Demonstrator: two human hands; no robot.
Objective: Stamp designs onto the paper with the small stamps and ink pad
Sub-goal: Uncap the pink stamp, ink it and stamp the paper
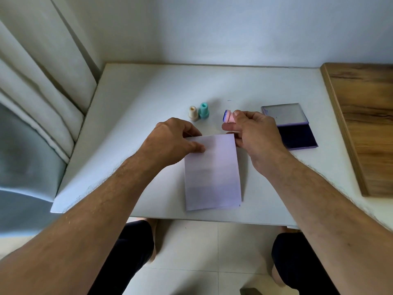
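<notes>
Right hand (255,133) pinching small pink plastic stamp (228,116) in a closed grip above blank white paper sheet (212,173), left hand (172,139) pinching the sheet's far-left corner on white surface (148,92), open dark-blue ink pad (295,135) at right, no legible writing.

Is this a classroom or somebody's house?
Probably a room at home: a small white table pushed into a wall corner, a curtain beside it, and a tiled floor below.

- A room in a home, set in a corner with plain white walls (212,28).
- Pale curtains (32,81) hang at left beside a small white tabletop (148,86).
- Tiled floor (212,252) below; wood-grain furniture (365,116) at right.
</notes>
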